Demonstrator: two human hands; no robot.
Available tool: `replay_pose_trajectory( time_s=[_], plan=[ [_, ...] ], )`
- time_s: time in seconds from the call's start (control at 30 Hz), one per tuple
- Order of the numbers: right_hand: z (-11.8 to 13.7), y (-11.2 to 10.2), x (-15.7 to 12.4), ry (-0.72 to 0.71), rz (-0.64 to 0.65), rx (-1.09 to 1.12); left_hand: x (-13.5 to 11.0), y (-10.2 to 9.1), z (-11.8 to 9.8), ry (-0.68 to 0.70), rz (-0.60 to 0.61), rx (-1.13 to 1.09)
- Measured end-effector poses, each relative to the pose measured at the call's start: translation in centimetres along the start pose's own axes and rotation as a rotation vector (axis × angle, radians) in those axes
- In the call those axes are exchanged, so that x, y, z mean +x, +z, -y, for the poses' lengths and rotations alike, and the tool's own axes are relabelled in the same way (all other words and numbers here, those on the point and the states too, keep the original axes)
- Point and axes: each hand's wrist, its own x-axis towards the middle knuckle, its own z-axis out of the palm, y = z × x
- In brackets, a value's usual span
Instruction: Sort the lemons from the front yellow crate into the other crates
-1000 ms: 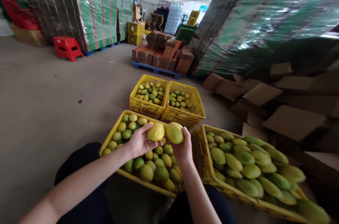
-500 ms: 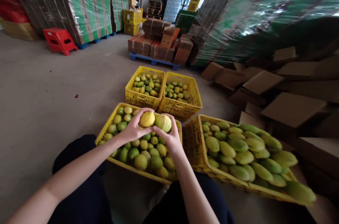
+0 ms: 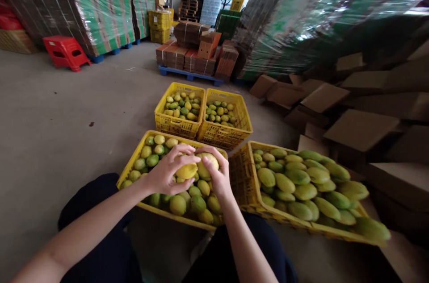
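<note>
1. The fingers (image 3: 182, 152) of the left hand (image 3: 166, 175) are curled over a yellow mango (image 3: 186, 170), which is gripped from above and from the left.
2. The fingers of the right hand (image 3: 218, 178) are wrapped round a second, paler mango (image 3: 207, 163); the two fruits are pressed side by side, touching.
3. Both mangoes are held just above the near crate (image 3: 134, 163), a yellow mesh crate on the concrete floor (image 3: 67, 118), over its far right corner.
4. That crate is filled with small round green and yellow mangoes (image 3: 177, 205), heaped to about the rim.
5. Just beside it, on the right, a tilted yellow crate (image 3: 243, 180) is seen, piled above its rim with longer green mangoes (image 3: 301, 191).
6. Beyond the near crate, two further yellow crates stand side by side and touching: the left far crate (image 3: 174, 126) and the right far crate (image 3: 224, 136), each partly filled with small green-yellow fruit; the kind cannot be told surely at that distance.
7. Both forearms are stretched forward from the lower edge of the view and brought together over the near crate, wrists slightly bent downward; dark trousers (image 3: 100, 229) are seen beneath them.
8. Flat cardboard boxes (image 3: 360, 129) are strewn on the right; wrapped pallet stacks (image 3: 100, 2) and a red stool (image 3: 65, 51) stand further back.
</note>
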Motion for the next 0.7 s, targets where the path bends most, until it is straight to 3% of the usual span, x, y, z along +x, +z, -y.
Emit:
replay_pose_trajectory(
  time_s=[0.13,0.37,0.43,0.53,0.63,0.7],
  plan=[
    [0.3,0.7,-0.3,-0.019,-0.101,-0.08,-0.4,0.3,0.0,0.023,-0.007,0.074],
    [-0.5,0.9,0.1,0.022,-0.114,-0.078,-0.7,0.9,0.5,-0.165,-0.06,-0.087],
    [-1.1,0.8,0.3,0.09,-0.061,0.036,-0.4,1.0,0.5,-0.319,-0.115,-0.193],
    [-2.0,0.8,0.3,0.255,0.068,0.305,0.5,0.9,0.8,-0.685,-0.28,-0.415],
    [-2.5,1.0,0.4,0.393,0.139,0.444,1.6,0.7,1.3,-1.05,-0.492,-0.832],
    [-2.5,1.2,0.7,0.454,0.106,0.508,2.1,0.5,1.5,-1.206,-0.588,-1.132]
  ],
)
